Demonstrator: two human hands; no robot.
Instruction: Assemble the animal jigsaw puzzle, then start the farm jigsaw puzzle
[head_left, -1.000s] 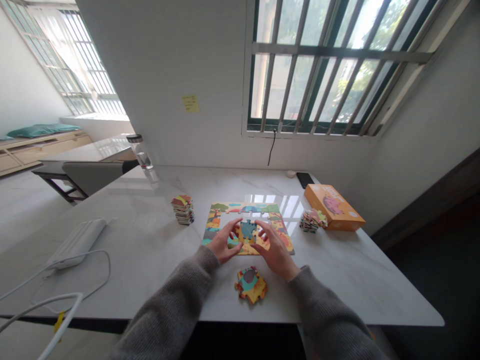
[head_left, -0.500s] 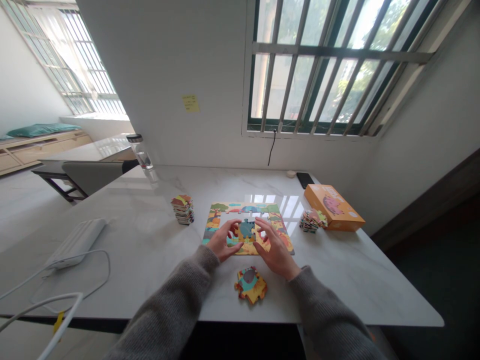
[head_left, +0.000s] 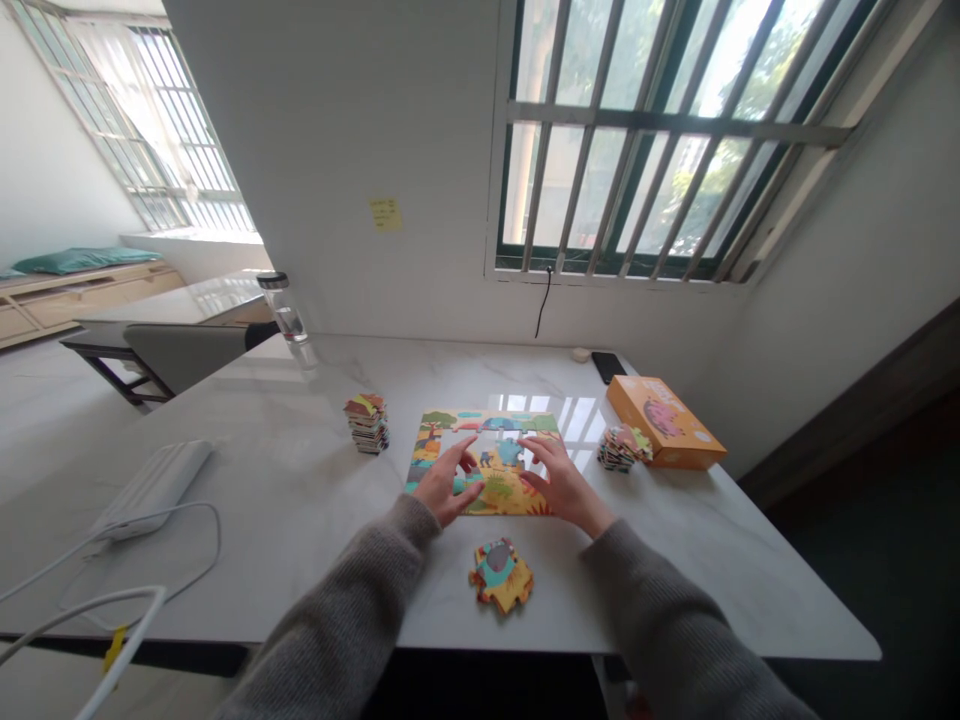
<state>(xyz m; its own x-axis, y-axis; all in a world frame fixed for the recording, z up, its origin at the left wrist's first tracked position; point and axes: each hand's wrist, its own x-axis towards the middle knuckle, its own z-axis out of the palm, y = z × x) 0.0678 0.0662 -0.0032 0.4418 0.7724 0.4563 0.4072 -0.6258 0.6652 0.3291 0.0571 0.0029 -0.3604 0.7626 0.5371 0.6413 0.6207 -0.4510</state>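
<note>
A colourful animal puzzle lies flat on the white marbled table, with a pale gap in its upper middle. Over its left part is my left hand, thumb and fingers apart, holding nothing. My right hand is at the puzzle's right part, its fingers spread beside a blue elephant piece that lies in the puzzle; no grip on it shows. Nearer to me rests a small pile of loose pieces, between my forearms.
Stacks of pieces stand at the left and right. Behind the right stack is an orange box, with a black phone farther back. A bottle stands back left; a white power strip with cables lies left.
The blue piece that was held between both hands now lies in the puzzle. Both hands have let go, and my right hand has moved a little to the right.
</note>
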